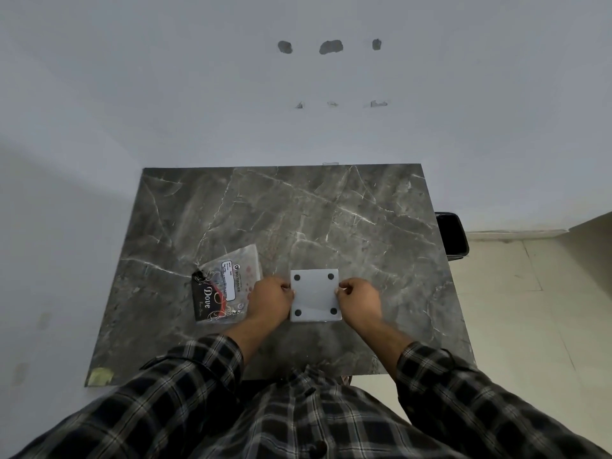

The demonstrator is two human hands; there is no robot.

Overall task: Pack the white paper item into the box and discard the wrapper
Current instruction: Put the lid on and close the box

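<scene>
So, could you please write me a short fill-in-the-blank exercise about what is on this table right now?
1. The white square shows ____ black dots.
2. The left hand and right hand grip it by opposite ____.
3. The clear wrapper lies to the ____ of the white square.
4. The black bin stands beside the table's ____ edge.

Missing words: four; sides; left; right

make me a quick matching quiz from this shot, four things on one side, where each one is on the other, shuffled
Things:
1. white square box
2. clear wrapper
3. black bin
4. black Dove pack

Places:
A. on the floor, past the table's right edge
B. between both hands
C. partly under the wrapper, at its left
D. on the table, left of the left hand

Pairs: 1-B, 2-D, 3-A, 4-C
</scene>
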